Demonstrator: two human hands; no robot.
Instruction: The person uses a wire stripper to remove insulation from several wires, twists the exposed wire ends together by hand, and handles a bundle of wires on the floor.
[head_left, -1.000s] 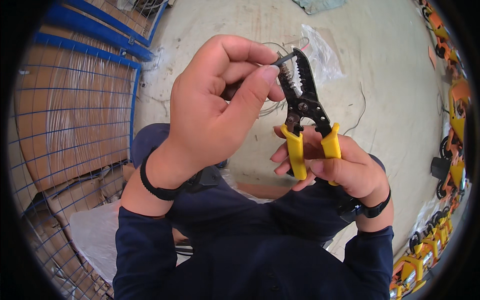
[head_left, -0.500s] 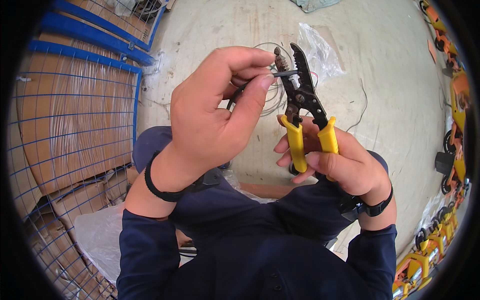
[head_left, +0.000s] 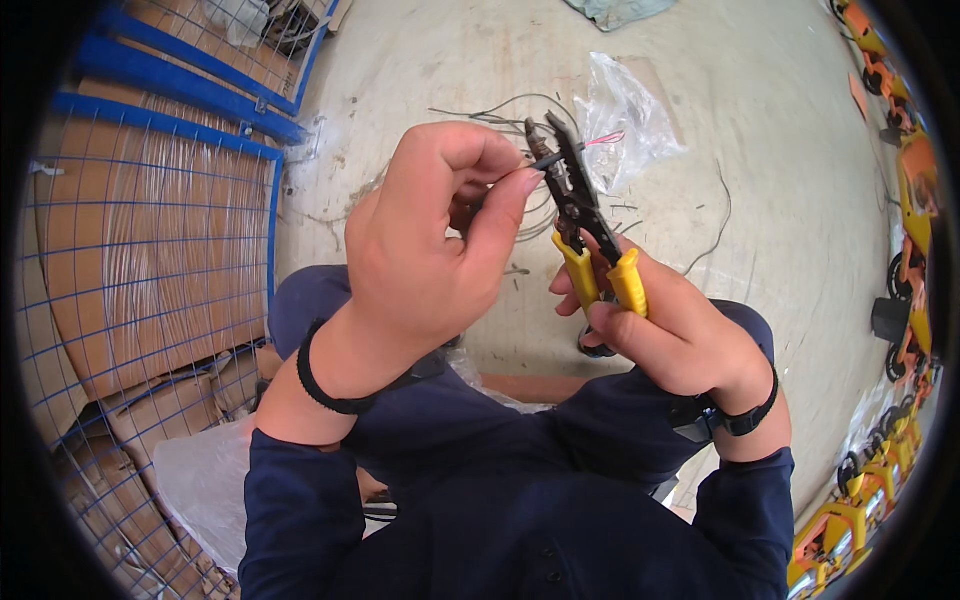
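Between thumb and forefinger, my left hand (head_left: 430, 235) pinches a thin dark grey cable (head_left: 545, 164). The cable's end passes through the jaws of the wire strippers (head_left: 573, 190), and thin red and pale inner wires (head_left: 606, 138) stick out on the far side. My right hand (head_left: 665, 320) is wrapped round the strippers' yellow handles, its thumb on the near one. The black toothed jaws point away from me and stand slightly apart around the cable. Most of the cable behind the pinch is hidden by my left hand.
A blue wire-mesh cage (head_left: 150, 230) with wrapped cardboard stands at the left. Clear plastic film (head_left: 625, 120) and a loose grey cable piece (head_left: 722, 220) lie on the concrete floor (head_left: 780, 160). Yellow and orange wheeled machines (head_left: 915, 200) line the right side.
The strippers have tilted and moved slightly left, and their handles and jaws are closer together. My left hand has dropped a little. More of the red wires shows past the jaws.
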